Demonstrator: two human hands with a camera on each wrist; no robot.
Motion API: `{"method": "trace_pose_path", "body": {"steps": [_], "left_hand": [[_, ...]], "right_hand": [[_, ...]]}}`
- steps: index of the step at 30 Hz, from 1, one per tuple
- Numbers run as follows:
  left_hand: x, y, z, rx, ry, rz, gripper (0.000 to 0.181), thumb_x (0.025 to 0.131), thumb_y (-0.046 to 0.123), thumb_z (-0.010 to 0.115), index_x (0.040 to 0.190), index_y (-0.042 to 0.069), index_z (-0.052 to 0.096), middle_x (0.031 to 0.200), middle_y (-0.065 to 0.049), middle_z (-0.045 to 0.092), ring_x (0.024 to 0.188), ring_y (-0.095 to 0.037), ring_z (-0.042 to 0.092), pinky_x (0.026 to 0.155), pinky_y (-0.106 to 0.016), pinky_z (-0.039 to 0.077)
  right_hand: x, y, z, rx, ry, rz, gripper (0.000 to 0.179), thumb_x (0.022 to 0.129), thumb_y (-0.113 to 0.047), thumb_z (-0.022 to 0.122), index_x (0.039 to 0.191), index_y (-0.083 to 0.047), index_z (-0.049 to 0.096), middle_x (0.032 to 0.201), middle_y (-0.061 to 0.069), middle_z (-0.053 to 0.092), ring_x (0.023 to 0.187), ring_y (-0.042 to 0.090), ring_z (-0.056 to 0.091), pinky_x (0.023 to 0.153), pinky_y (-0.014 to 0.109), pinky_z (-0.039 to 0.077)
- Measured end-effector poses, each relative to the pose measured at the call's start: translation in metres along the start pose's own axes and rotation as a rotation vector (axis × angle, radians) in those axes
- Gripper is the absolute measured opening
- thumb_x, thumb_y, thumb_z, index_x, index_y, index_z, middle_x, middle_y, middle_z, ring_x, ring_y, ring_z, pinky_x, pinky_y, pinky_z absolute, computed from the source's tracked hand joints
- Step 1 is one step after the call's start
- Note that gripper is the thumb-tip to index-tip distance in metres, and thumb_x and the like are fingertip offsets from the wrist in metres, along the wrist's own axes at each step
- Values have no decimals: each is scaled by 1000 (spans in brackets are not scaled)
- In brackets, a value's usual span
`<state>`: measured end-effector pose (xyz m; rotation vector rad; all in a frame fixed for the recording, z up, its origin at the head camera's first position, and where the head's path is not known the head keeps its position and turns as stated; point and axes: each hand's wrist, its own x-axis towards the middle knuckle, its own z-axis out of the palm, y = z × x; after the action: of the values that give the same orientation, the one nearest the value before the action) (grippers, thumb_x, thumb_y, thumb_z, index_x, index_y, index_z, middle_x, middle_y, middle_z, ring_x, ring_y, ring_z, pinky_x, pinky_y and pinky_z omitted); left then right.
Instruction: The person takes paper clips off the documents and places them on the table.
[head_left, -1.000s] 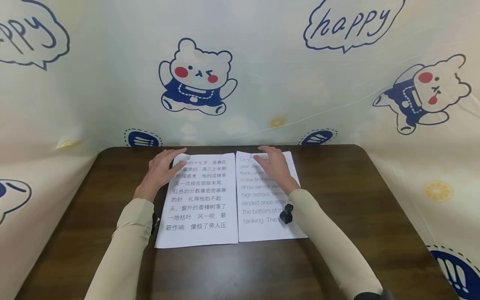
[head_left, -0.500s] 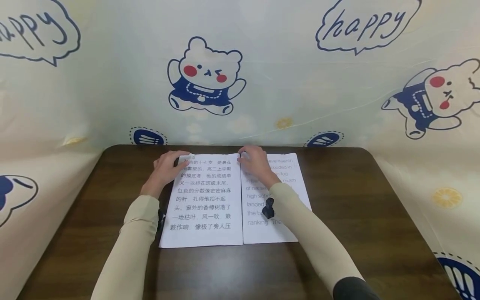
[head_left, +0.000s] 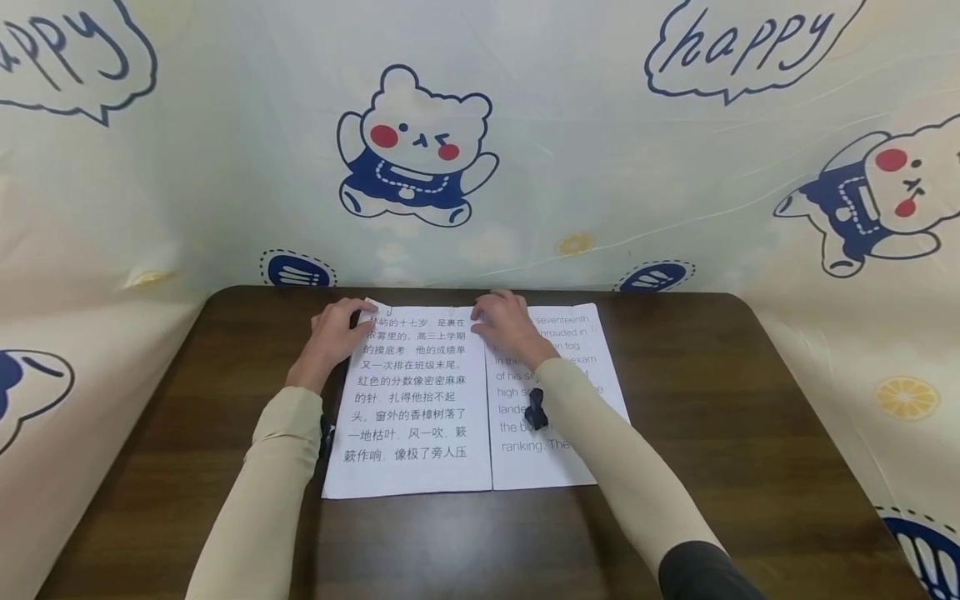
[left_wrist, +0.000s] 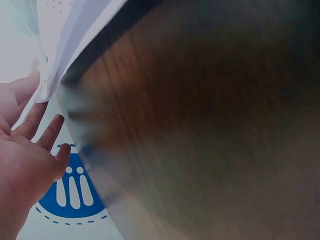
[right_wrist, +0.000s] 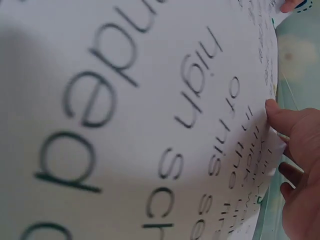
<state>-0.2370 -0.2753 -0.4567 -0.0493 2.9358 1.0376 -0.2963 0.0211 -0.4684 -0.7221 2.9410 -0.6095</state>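
Observation:
Side by side on the table lie two clipped paper stacks: a left one with Chinese text (head_left: 408,400) and a right one with English text (head_left: 592,400). My left hand (head_left: 330,337) pinches the top left corner of the Chinese stack. In the left wrist view, the thumb (left_wrist: 31,80) is at the near face of that corner, other fingers behind. My right hand (head_left: 510,325) pinches paper at the top edge where the two stacks meet. Its thumb (right_wrist: 275,112) lies on the printed side, with fingers partly hidden behind the edge. The right forearm covers part of the English text.
A dark brown wooden table (head_left: 750,467) carries the stacks close to its far edge. Behind it hangs a pale curtain (head_left: 562,167) printed with bears and lettering. A small paper clip (head_left: 389,312) shows at the Chinese stack's top edge.
My right hand has moved left, from over the English stack's top to the seam between the stacks. My left hand stays at its corner. The head view has shifted slightly.

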Motion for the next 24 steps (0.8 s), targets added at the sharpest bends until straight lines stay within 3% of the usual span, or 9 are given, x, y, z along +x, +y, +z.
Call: {"method": "trace_pose_path", "body": {"steps": [5,8,13,18,24], "left_hand": [[2,-1,2,-58,-6,-49,37,101,9,54,138,6,55,157,-23,40,136,-44,41,119,-59,26],[2,-2,3,-117,2,-85,36,102,6,52,137,8,54,153,-23,43,124,-41,49,111,-57,40],[0,-3,3,-173,58,-93,31,100,3,53,131,8,57,140,-24,52,115,-39,53,102,-52,46],[-2,-2,1,-224,98,-89,28,99,1,54,127,6,58,133,-23,51,115,-37,51,98,-48,47],[-6,-1,-7,-290,175,-60,29,97,-4,56,125,5,59,134,-22,54,114,-37,54,99,-46,48]], "right_hand": [[6,-4,-4,-41,-34,-23,15,93,-27,71,106,-20,71,137,1,62,136,24,43,115,44,29],[10,-4,-3,-52,-47,16,14,92,-28,73,105,-22,72,129,0,64,131,23,44,114,44,29],[13,-4,0,-30,-22,83,17,90,-29,75,106,-23,72,121,-1,67,129,23,45,115,42,28],[9,-5,1,86,79,64,13,91,-22,74,104,-20,73,118,1,71,128,24,48,111,43,30],[0,-13,-7,306,187,52,12,95,-17,68,106,-18,71,117,1,69,122,22,55,112,43,34]]}}
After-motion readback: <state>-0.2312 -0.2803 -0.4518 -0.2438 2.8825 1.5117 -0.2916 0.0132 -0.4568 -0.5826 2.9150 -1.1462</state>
